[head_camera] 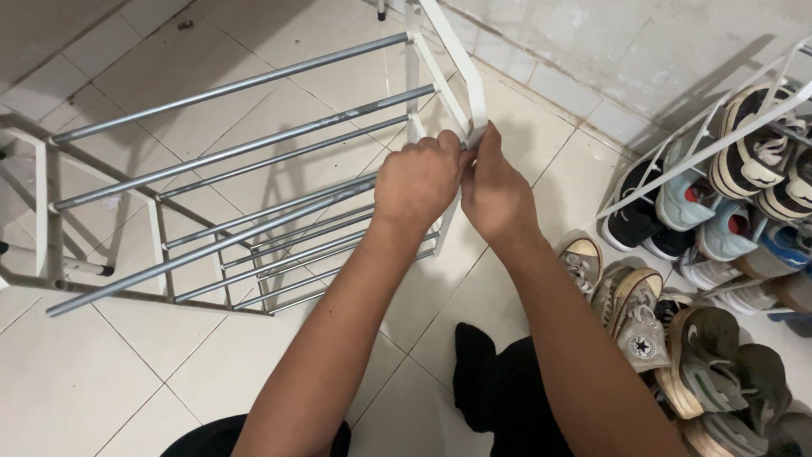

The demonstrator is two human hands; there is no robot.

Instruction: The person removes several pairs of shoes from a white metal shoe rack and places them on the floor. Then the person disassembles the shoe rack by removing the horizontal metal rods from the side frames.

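A shoe rack (245, 161) of white side frames and grey metal tubes stands tilted on the tiled floor in front of me. My left hand (416, 182) is closed in a fist around the near end of a grey tube where it meets the white right side frame (457, 68). My right hand (493, 193) grips the lower part of that same white frame, fingers wrapped around it. Both hands touch each other at the joint. One long tube (194, 254) slants down to the lower left with its far end loose.
A second white rack (727, 140) full of sneakers leans against the wall at the right. Several loose sneakers (643, 317) lie on the floor beside my right arm. My dark-clothed legs (499, 389) are at the bottom. A tiled wall runs along the back.
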